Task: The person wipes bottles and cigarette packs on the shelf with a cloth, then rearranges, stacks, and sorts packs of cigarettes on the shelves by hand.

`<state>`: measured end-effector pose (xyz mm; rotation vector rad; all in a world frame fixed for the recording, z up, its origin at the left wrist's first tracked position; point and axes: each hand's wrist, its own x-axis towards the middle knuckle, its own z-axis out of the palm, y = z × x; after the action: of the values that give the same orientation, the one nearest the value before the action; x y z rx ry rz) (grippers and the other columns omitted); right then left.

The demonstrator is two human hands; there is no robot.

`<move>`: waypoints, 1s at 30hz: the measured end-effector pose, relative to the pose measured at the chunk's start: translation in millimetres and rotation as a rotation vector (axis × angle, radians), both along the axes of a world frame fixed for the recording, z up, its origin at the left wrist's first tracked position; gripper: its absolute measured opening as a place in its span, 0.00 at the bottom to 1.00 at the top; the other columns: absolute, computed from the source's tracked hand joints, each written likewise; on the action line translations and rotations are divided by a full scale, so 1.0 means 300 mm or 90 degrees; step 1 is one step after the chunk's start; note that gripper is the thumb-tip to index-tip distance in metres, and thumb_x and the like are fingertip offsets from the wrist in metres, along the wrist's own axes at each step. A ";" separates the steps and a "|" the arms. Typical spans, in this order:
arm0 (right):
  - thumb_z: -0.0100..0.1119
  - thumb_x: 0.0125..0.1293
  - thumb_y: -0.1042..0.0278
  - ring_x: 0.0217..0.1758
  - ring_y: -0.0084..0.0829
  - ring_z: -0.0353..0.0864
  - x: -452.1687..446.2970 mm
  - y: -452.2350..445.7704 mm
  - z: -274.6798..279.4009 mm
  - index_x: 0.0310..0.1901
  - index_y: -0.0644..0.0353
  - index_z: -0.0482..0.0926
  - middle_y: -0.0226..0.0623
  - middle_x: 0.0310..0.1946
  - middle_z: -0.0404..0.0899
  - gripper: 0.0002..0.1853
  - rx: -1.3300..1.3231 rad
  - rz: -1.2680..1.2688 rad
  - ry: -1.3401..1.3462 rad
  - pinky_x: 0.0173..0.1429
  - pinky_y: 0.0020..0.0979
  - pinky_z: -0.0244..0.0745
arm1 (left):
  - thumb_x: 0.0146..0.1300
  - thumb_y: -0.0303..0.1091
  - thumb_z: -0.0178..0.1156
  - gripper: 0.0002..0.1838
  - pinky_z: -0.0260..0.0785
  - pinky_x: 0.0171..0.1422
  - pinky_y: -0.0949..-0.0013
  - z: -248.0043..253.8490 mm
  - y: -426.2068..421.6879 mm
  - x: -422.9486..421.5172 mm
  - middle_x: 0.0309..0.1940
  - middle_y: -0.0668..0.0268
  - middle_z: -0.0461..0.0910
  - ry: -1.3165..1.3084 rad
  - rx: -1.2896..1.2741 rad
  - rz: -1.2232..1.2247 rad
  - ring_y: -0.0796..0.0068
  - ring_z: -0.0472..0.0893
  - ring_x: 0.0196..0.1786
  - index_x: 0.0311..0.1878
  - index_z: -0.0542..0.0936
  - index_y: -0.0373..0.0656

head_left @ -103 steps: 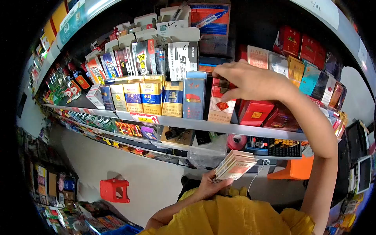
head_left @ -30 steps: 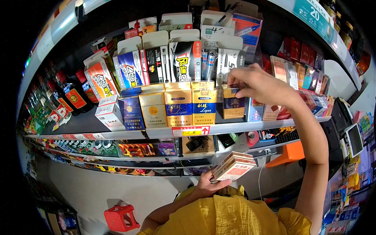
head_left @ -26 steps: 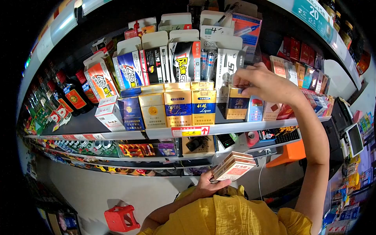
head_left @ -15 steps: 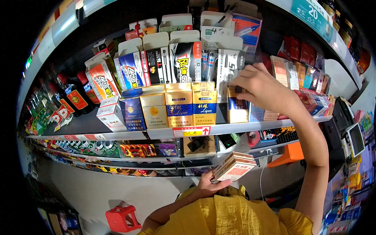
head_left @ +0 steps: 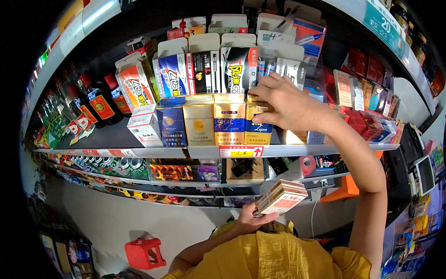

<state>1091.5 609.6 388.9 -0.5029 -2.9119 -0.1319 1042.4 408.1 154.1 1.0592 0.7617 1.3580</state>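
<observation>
My left hand (head_left: 251, 218) holds a small stack of white-and-red cigarette packs (head_left: 282, 197) low in front of my yellow top. Up at the shelf, my right hand (head_left: 289, 103) has its thumb and fingers round the upper part of a gold-and-blue pack (head_left: 258, 135). Directly left of that pack is a matching gold-and-blue pack (head_left: 229, 125), then a gold pack (head_left: 199, 124), a dark blue pack (head_left: 173, 126) and a white box (head_left: 144, 126). A gold pack (head_left: 295, 137) stands partly hidden under my right wrist.
Pen boxes (head_left: 238, 67) stand behind the packs. Dark bottles (head_left: 100, 106) are at the left, red packs (head_left: 364, 124) at the right. The shelf edge (head_left: 195, 151) carries price labels. Below are a lower shelf, a red stool (head_left: 145, 253) and an orange stool (head_left: 341, 189).
My right hand has moved left along the shelf, from the gold-and-dark pack to the gold-and-blue one. The view has shifted slightly left. My left hand still holds its stack.
</observation>
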 end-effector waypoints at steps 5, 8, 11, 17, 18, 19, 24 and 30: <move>0.67 0.52 0.56 0.54 0.46 0.72 0.003 -0.025 0.047 0.52 0.65 0.70 0.47 0.45 0.75 0.30 -0.133 -0.019 -0.019 0.57 0.42 0.68 | 0.58 0.26 0.64 0.21 0.67 0.58 0.68 0.008 -0.002 -0.001 0.51 0.62 0.78 -0.002 0.000 0.002 0.75 0.76 0.52 0.55 0.73 0.37; 0.69 0.50 0.58 0.49 0.46 0.77 0.022 -0.004 0.059 0.49 0.66 0.71 0.48 0.43 0.78 0.29 -0.159 -0.018 -0.013 0.54 0.41 0.71 | 0.59 0.28 0.63 0.22 0.66 0.58 0.70 0.008 -0.002 0.001 0.51 0.63 0.78 -0.010 0.007 -0.007 0.77 0.75 0.52 0.56 0.73 0.36; 0.70 0.49 0.58 0.47 0.45 0.78 0.057 0.042 0.045 0.48 0.66 0.72 0.47 0.41 0.79 0.28 -0.144 -0.037 0.007 0.52 0.41 0.72 | 0.59 0.28 0.63 0.23 0.66 0.57 0.71 -0.003 0.000 0.004 0.51 0.64 0.77 -0.006 0.018 -0.010 0.78 0.75 0.52 0.57 0.72 0.36; 0.68 0.50 0.56 0.48 0.47 0.76 0.084 0.051 0.033 0.49 0.66 0.74 0.48 0.41 0.78 0.28 -0.063 0.014 0.036 0.56 0.40 0.68 | 0.59 0.29 0.64 0.23 0.66 0.57 0.72 -0.018 0.012 0.009 0.51 0.65 0.77 0.007 0.049 -0.013 0.78 0.75 0.51 0.58 0.71 0.36; 0.67 0.52 0.55 0.49 0.47 0.76 0.085 0.056 0.026 0.50 0.65 0.75 0.48 0.41 0.78 0.27 -0.033 0.020 0.043 0.57 0.41 0.67 | 0.59 0.29 0.64 0.23 0.66 0.57 0.72 -0.018 0.011 0.009 0.51 0.65 0.77 0.007 0.047 -0.013 0.78 0.75 0.51 0.58 0.71 0.36; 0.67 0.51 0.55 0.47 0.47 0.76 0.088 0.060 0.023 0.49 0.66 0.76 0.48 0.41 0.78 0.28 -0.014 0.040 0.056 0.56 0.40 0.68 | 0.59 0.29 0.64 0.24 0.66 0.57 0.72 -0.023 0.011 0.009 0.51 0.65 0.77 0.012 0.043 -0.013 0.78 0.75 0.51 0.58 0.71 0.36; 0.66 0.51 0.57 0.44 0.45 0.78 0.108 0.094 0.038 0.45 0.68 0.78 0.48 0.40 0.79 0.25 0.010 0.096 0.107 0.51 0.38 0.72 | 0.59 0.29 0.64 0.23 0.66 0.57 0.72 -0.034 0.009 0.009 0.51 0.65 0.77 -0.005 0.026 -0.006 0.79 0.75 0.51 0.58 0.72 0.37; 0.61 0.57 0.62 0.43 0.42 0.79 0.070 0.066 0.094 0.44 0.65 0.80 0.45 0.39 0.80 0.17 0.026 0.092 0.169 0.49 0.37 0.73 | 0.59 0.29 0.64 0.21 0.66 0.56 0.73 -0.020 0.009 -0.001 0.49 0.66 0.78 0.017 -0.002 -0.015 0.80 0.75 0.51 0.56 0.74 0.36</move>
<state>1112.6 629.4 417.2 -0.2787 -2.6682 -0.0952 1042.0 410.7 148.2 1.0816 0.7684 1.3243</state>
